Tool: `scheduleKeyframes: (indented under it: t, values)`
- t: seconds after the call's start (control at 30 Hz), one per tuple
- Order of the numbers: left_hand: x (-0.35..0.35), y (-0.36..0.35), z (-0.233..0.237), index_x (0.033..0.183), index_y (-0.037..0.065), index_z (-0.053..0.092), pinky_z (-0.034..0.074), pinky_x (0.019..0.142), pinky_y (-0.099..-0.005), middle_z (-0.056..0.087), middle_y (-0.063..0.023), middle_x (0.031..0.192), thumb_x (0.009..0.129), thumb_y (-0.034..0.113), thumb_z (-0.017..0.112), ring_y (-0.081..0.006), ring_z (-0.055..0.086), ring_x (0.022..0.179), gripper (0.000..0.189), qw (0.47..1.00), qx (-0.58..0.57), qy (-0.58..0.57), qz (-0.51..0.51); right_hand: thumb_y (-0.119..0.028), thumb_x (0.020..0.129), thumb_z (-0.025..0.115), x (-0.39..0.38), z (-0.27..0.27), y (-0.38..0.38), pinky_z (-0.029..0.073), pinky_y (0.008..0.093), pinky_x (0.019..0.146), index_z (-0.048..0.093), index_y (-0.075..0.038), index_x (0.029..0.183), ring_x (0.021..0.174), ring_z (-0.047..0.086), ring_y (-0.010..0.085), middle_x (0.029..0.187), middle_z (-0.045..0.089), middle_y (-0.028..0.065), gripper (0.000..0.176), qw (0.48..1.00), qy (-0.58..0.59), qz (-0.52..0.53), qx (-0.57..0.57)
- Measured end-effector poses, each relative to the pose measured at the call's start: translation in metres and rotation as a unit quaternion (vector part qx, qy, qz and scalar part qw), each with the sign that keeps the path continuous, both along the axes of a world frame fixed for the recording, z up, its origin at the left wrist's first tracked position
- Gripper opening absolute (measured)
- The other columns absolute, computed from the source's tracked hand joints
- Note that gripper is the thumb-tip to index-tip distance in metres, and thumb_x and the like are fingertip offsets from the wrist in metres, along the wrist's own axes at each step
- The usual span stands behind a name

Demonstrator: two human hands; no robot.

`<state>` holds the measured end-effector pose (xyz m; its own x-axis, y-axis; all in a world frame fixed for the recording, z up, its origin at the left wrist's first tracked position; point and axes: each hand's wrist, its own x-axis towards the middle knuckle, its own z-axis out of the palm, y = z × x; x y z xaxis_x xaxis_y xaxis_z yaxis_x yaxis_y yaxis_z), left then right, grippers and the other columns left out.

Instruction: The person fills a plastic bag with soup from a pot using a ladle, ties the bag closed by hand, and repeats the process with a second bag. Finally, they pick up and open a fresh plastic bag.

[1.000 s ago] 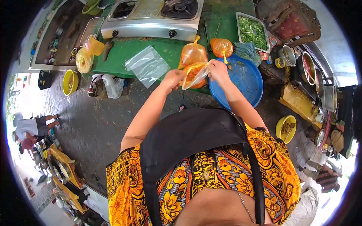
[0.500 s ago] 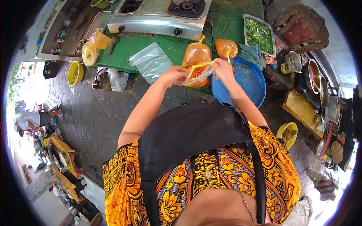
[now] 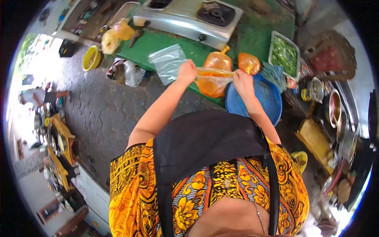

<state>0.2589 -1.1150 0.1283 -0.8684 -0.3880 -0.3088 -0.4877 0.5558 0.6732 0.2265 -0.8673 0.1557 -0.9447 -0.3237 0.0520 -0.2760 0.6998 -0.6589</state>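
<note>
The mouth of a clear plastic bag point(image 3: 214, 87) with orange contents is stretched taut between my two hands. My left hand point(image 3: 187, 72) grips the left end, its fingers closed. Fingers wrapped round the other end, my right hand point(image 3: 243, 81) is above the blue basin point(image 3: 254, 96). Just behind the stretched rim stands a knotted orange bag point(image 3: 218, 61). A smaller tied orange bag point(image 3: 248, 63) lies to its right. Flat clear plastic bags point(image 3: 167, 63) rest on the green table point(image 3: 152, 44) beside my left hand.
A gas stove point(image 3: 181, 23) stands at the back of the table. On the right are a tray of chopped greens point(image 3: 284, 54), a blue-green cloth point(image 3: 274, 76) and a wooden chair point(image 3: 331, 55). A yellow basin point(image 3: 91, 58) is at the left. Another person point(image 3: 39, 96) is far left.
My hands have moved apart, pulling the bag's loose, open mouth into a straight, taut band. The view has shifted, so the table and stove appear farther right and tilted.
</note>
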Motion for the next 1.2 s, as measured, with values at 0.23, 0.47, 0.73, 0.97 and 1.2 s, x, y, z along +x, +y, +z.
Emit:
scheduleKeyframes:
  t: [0.23, 0.47, 0.73, 0.97, 1.2]
  values:
    - [-0.009, 0.010, -0.026, 0.070, 0.006, 0.069, 0.053, 0.067, -0.0400, 0.066, -0.0176, 0.078, 0.069, 0.015, 0.058, -0.0299, 0.065, 0.075, 0.014, 0.994, -0.071, -0.057, -0.067, -0.019, 0.086, 0.049, -0.014, -0.031, -0.003, 0.048, 0.0364, 0.066, 0.064, -0.003, 0.092, 0.068, 0.059, 0.0261, 0.077, 0.062, 0.0157, 0.022, 0.998, -0.042, 0.004, -0.036]
    - [0.022, 0.024, 0.022, 0.091, 0.001, 0.057, 0.051, 0.073, -0.0442, 0.064, -0.0215, 0.086, 0.078, 0.008, 0.052, -0.0373, 0.063, 0.084, 0.015, 0.996, -0.038, 0.022, 0.078, -0.006, 0.084, 0.040, -0.006, -0.006, -0.009, 0.046, 0.0265, 0.041, 0.055, 0.003, 0.098, 0.050, 0.057, 0.0169, 0.068, 0.057, 0.0125, 0.023, 0.972, -0.174, 0.017, -0.159]
    - [0.007, 0.026, 0.015, 0.085, 0.003, 0.055, 0.049, 0.067, -0.0415, 0.062, -0.0184, 0.073, 0.075, 0.006, 0.053, -0.0355, 0.061, 0.074, 0.011, 0.975, 0.163, 0.080, 0.131, 0.002, 0.082, 0.038, -0.001, -0.007, -0.013, 0.052, 0.0291, 0.062, 0.048, 0.003, 0.105, 0.076, 0.062, 0.0241, 0.093, 0.054, 0.0131, 0.026, 0.865, -0.287, -0.112, -0.395]
    - [0.006, 0.018, 0.033, 0.084, 0.004, 0.053, 0.047, 0.065, -0.0438, 0.061, -0.0192, 0.076, 0.073, 0.011, 0.055, -0.0381, 0.059, 0.074, 0.013, 0.987, 0.005, 0.158, -0.028, -0.004, 0.084, 0.047, 0.000, -0.017, -0.009, 0.050, 0.0320, 0.074, 0.051, 0.000, 0.107, 0.089, 0.059, 0.0239, 0.098, 0.057, 0.0117, 0.023, 0.789, -0.301, -0.181, -0.504]
    - [-0.011, -0.008, 0.024, 0.085, 0.001, 0.053, 0.050, 0.062, -0.0467, 0.061, -0.0233, 0.075, 0.079, 0.014, 0.048, -0.0399, 0.061, 0.071, 0.015, 0.983, -0.082, 0.123, -0.108, -0.006, 0.083, 0.055, 0.014, -0.001, -0.026, 0.045, 0.0231, 0.064, 0.056, 0.003, 0.106, 0.076, 0.054, 0.0123, 0.091, 0.058, 0.0053, 0.025, 0.829, -0.261, -0.147, -0.472]
